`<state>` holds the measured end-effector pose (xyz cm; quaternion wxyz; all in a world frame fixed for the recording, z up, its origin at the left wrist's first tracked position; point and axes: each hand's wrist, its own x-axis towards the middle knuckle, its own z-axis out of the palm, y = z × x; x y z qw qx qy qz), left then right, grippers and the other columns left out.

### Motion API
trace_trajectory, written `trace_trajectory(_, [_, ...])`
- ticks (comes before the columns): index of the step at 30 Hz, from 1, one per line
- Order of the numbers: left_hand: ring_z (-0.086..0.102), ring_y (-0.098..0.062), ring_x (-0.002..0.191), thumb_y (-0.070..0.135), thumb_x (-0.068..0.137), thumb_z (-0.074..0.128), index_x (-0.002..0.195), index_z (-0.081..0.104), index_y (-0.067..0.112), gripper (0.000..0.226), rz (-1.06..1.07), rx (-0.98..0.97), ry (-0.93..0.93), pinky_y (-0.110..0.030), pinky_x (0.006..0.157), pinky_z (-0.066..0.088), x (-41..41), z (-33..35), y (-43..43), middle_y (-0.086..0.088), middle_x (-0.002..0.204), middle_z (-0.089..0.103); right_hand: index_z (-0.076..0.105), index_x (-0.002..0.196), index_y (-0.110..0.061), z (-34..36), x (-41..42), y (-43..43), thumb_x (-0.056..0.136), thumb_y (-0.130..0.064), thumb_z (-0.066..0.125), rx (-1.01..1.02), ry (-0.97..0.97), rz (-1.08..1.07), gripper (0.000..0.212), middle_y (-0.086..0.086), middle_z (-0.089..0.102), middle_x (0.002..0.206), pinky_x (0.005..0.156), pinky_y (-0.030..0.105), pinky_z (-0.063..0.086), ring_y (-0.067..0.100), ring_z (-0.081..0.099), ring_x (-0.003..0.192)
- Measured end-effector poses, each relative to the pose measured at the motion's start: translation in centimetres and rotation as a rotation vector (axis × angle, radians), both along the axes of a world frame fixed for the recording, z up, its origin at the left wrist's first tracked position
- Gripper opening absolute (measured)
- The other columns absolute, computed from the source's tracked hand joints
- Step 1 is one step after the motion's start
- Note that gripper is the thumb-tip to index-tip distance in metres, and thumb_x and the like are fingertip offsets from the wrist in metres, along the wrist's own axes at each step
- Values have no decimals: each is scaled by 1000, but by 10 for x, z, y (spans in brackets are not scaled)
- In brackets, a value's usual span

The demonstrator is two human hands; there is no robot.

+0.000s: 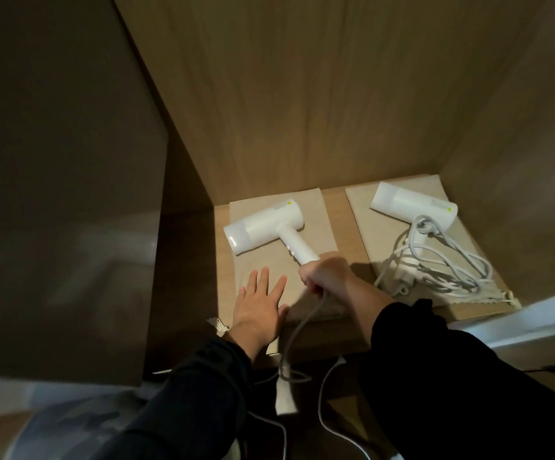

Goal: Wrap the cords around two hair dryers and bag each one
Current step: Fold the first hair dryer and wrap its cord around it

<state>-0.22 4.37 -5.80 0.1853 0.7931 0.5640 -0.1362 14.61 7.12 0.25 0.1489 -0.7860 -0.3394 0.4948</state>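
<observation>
A white hair dryer [264,229] lies on a beige cloth bag [319,220] at the left of a wooden shelf. My right hand [327,275] grips the end of its handle. Its cord [297,330] hangs over the shelf's front edge, the plug [286,398] dangling below. My left hand [259,302] lies flat with straight fingers on the same bag. To the right a second white hair dryer [412,205] rests on another beige bag [364,214], its cord [448,260] in a loose tangle over the handle.
The shelf [339,340] sits in a wooden niche with a back wall [302,94] and side panels close on both sides. A dark panel [60,194] fills the left of the view. A white ledge [535,313] runs at the right.
</observation>
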Motion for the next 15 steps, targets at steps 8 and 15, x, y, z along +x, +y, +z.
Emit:
trace_trajectory(8, [-10, -28, 147, 35, 100, 32, 153, 4, 26, 60, -46, 109, -105, -47, 119, 5, 6, 12, -8, -5, 161, -5, 61, 90, 2, 39, 25, -33, 75, 0, 61, 77, 75, -123, 15, 3, 52, 40, 38, 16, 35, 13, 42, 30])
trace_trajectory(15, [12, -24, 147, 20, 97, 48, 144, 38, 19, 48, 159, 126, -508, -33, 119, 11, 14, 42, -11, -5, 158, 20, 57, 74, 9, 78, 62, -71, 68, 7, 56, 289, 244, -122, 6, 10, 42, 41, 35, 19, 28, 18, 30, 31])
